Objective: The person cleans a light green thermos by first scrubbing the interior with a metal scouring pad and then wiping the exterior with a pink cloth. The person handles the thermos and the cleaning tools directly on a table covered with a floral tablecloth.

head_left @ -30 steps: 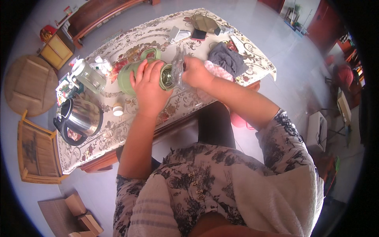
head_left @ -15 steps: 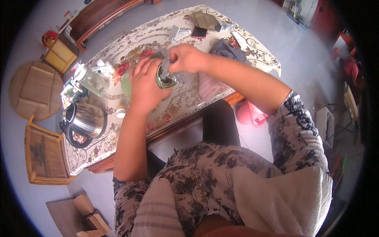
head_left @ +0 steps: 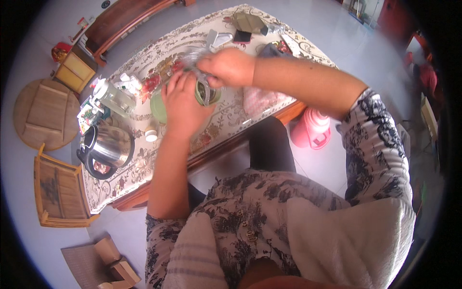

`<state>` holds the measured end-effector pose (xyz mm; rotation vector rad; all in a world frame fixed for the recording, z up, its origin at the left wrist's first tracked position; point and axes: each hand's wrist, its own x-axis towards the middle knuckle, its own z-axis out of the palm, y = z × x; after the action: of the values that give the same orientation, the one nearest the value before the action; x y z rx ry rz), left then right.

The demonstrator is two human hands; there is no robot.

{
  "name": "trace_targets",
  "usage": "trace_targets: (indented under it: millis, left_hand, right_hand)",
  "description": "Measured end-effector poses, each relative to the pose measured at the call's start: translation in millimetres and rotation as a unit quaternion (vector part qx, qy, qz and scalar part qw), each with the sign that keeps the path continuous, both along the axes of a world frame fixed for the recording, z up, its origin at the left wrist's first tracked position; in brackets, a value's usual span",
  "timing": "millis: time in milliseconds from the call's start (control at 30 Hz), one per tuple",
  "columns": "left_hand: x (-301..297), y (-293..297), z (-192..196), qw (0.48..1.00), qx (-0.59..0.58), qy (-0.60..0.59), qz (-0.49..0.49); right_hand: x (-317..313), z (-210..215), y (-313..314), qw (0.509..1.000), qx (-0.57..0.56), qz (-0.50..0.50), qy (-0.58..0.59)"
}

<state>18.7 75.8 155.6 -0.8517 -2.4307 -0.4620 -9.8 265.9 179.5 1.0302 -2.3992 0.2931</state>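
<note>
On the patterned table, my left hand [head_left: 186,103] is wrapped over a light green container [head_left: 158,109] that lies on its side. Its round, metal-looking mouth points to the right. Just above that mouth, my right hand [head_left: 230,66] is closed on crinkled clear plastic [head_left: 194,54]. The plastic stretches beyond my fingers and also hangs down across the opening. Motion blurs its edges, and my fingers hide part of it. A small round white cap [head_left: 151,136] rests near my left wrist.
At left stand a steel kettle [head_left: 111,147] and a clear jug [head_left: 118,101]. A white stand [head_left: 219,39], dark phone [head_left: 242,37] and brown pouch [head_left: 249,24] lie at the far side. A pink bottle [head_left: 312,129] stands on the floor beside the table [head_left: 231,126].
My right hand has moved slightly up with the plastic, which has swung toward the far left of the opening. My left hand stays on the green container. The whole view has shifted a little.
</note>
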Motion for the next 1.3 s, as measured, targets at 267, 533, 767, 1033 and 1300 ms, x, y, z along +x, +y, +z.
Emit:
trace_targets:
  millis: [267, 533, 767, 1033, 1300]
  left_hand:
    - [-4, -13, -7, 0.994, 0.052, 0.099, -0.014]
    - [34, 14, -30, 0.976, 0.138, 0.110, 0.129]
    - [34, -32, -5, 0.989, 0.129, 0.051, 0.042]
    - [5, -76, 44, 0.978, -0.142, -0.151, 0.000]
    - [11, -92, 27, 0.980, 0.037, -0.194, 0.001]
  right_hand:
    - [4, 15, -19, 0.976, -0.058, -0.066, -0.200]
    - [31, -23, -26, 0.719, -0.333, -0.173, -0.585]
    - [12, 12, -22, 0.975, -0.035, -0.090, -0.198]
    - [24, 52, -61, 0.990, 0.131, -0.006, -0.043]
    - [17, 48, -49, 0.991, 0.075, 0.106, -0.015]
